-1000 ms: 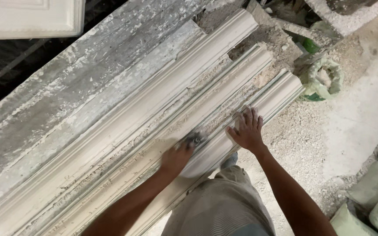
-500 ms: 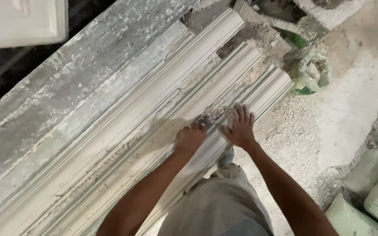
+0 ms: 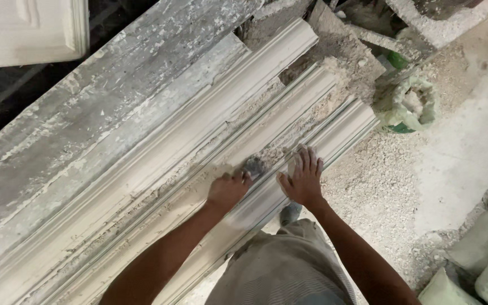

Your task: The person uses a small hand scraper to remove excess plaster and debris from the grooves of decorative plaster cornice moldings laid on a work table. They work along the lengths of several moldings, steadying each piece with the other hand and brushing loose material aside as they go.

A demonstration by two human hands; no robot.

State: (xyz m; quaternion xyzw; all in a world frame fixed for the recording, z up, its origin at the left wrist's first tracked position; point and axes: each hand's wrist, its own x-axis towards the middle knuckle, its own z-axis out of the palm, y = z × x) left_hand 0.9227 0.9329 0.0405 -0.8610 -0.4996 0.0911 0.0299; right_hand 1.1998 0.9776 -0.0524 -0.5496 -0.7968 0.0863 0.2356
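Long off-white plaster moulding [image 3: 312, 149], ribbed profile, dusty w/ crumbly bits, lies diagonally at near edge of bench [image 3: 86, 130], beside 2 similar lengths. Left hand [image 3: 228, 191] fisted round small grey pad [image 3: 253, 166], pressed on moulding. Right hand [image 3: 302, 179] flat, fingers spread, holding nothing

A white panelled door [image 3: 26, 28] lies in the top left corner. Beside it a broad grey board [image 3: 103, 96], crusted with dried plaster, runs diagonally. Rubble and plaster crumbs [image 3: 379, 192] cover the floor [image 3: 470, 141] at right. A pale green bag [image 3: 410, 104], open and crumpled, sits near the rubble. Filled sacks [image 3: 481, 265] are heaped in the bottom right corner.
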